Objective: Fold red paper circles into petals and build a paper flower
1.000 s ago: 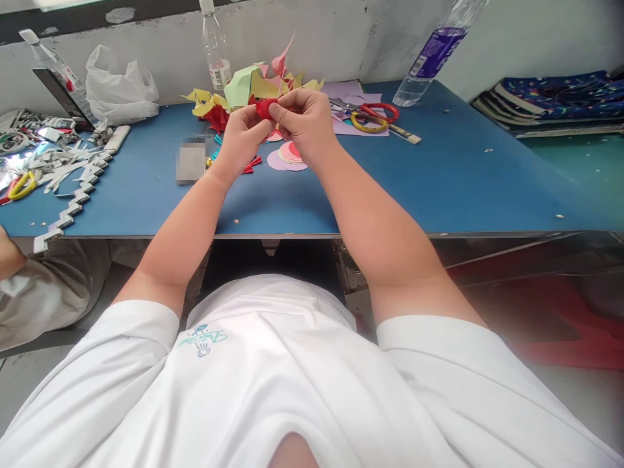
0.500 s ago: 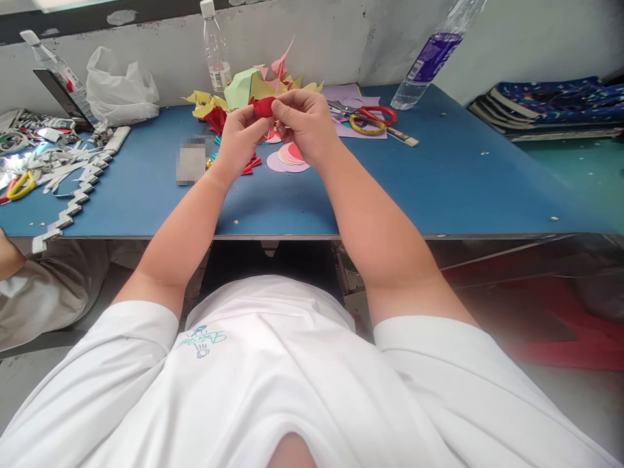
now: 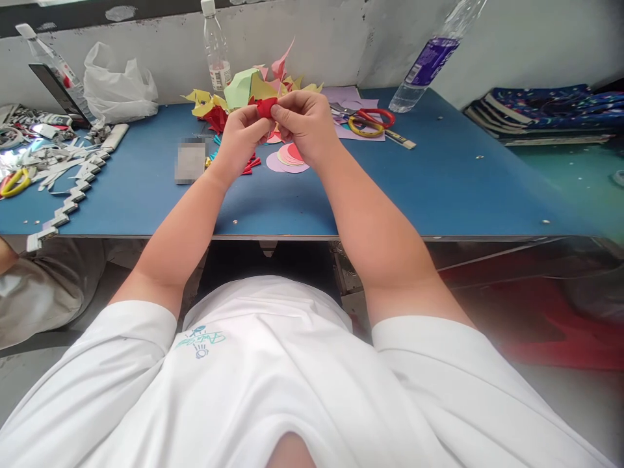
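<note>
A small piece of red paper (image 3: 266, 107) is held up above the blue table between both hands. My left hand (image 3: 240, 138) pinches its left side, and my right hand (image 3: 308, 123) pinches its right side between thumb and fingers. Just behind rise folded paper shapes (image 3: 241, 89) in green, yellow, pink and red. Below my hands lie a stack of round paper discs (image 3: 286, 159), purple and pink, and several thin red rolled pieces (image 3: 252, 164). The lower fingers of my right hand are partly hidden.
Red-and-yellow scissors (image 3: 371, 122) rest on purple paper (image 3: 351, 97) at the right, near a tilted water bottle (image 3: 424, 75). Another bottle (image 3: 216, 52) and a white plastic bag (image 3: 117, 84) stand along the wall. Paper strips and a folded paper chain (image 3: 78, 190) lie left, beside another person's arm (image 3: 6, 255).
The red paper looks more bunched between my fingers, and my right hand sits slightly further left. The whole view has shifted a little.
</note>
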### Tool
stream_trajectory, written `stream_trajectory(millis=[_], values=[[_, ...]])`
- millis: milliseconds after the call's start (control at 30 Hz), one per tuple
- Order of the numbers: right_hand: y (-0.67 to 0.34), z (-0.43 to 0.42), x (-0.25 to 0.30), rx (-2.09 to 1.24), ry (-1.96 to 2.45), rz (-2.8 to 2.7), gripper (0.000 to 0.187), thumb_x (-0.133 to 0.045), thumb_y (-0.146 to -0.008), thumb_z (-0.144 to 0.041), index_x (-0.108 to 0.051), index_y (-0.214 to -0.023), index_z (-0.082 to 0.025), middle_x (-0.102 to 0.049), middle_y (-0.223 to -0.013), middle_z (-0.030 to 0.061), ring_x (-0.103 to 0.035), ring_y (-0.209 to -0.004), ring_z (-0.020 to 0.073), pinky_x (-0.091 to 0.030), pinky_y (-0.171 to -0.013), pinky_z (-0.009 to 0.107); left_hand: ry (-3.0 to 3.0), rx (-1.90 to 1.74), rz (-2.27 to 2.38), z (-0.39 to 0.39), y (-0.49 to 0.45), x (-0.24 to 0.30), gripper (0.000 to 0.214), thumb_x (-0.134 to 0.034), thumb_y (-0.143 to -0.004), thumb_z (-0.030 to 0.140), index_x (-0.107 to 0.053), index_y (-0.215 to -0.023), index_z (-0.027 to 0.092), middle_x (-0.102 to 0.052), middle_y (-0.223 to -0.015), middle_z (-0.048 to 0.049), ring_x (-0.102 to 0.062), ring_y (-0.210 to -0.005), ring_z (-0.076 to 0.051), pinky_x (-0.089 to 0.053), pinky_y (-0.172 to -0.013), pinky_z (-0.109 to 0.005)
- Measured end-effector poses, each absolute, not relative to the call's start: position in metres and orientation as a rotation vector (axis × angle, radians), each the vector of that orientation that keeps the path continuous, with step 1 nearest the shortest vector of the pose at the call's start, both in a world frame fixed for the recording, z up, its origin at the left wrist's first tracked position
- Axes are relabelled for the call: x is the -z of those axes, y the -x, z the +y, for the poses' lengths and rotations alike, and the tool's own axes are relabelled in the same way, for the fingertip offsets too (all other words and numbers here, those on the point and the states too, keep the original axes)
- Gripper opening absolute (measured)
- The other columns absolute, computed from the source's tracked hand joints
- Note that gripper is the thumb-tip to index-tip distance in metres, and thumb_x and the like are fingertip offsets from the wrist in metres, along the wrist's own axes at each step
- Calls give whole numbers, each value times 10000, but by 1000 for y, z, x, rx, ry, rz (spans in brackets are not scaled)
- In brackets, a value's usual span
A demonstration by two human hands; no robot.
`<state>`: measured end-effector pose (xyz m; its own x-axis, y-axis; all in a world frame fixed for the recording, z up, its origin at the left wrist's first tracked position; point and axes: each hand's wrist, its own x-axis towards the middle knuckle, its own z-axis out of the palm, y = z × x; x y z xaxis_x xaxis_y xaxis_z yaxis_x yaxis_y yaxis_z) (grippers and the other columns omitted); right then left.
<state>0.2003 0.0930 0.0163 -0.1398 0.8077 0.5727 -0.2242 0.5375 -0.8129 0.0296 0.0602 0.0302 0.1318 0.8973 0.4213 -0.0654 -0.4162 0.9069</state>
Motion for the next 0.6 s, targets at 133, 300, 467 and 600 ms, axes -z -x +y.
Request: stream_trajectory(millis=[133, 300, 467, 600], values=[[-199, 88, -20, -959, 547, -1439, 537, -1156, -704, -761, -835, -792, -340, -637, -670, 2, -442, -637, 216, -388, -646, 427, -1520, -1426, 781, 59, -30, -31, 398, -869, -980, 136, -669, -672, 290, -571, -722, 12, -570, -728, -174, -519, -760, -407], [-201, 88, -22, -894, 659, -1456, 741, -1136, -599, -1021, -806, -768, -380, -683, -734, 34, -468, -679, 245, -441, -663, 464, -1515, -1445, 686, 63, -28, -28, 388, -854, -968, 67, -709, -664, 260, -538, -711, 17, -518, -698, -157, -487, -740, -371], [-200, 86, -23, -895, 649, -1453, 688, -1142, -612, -952, -796, -755, -374, -656, -696, 22, -465, -662, 237, -438, -653, 462, -1497, -1432, 687, 60, -29, -29, 361, -791, -970, 45, -709, -681, 245, -529, -732, 15, -531, -718, -149, -479, -739, -349], [-199, 82, -24, -903, 645, -1457, 521, -1083, -695, -803, -822, -804, -365, -664, -706, 9, -483, -681, 243, -426, -667, 446, -1497, -1432, 745, 62, -29, -29, 364, -885, -950, 102, -707, -694, 289, -585, -727, 23, -580, -749, -168, -532, -766, -372]])
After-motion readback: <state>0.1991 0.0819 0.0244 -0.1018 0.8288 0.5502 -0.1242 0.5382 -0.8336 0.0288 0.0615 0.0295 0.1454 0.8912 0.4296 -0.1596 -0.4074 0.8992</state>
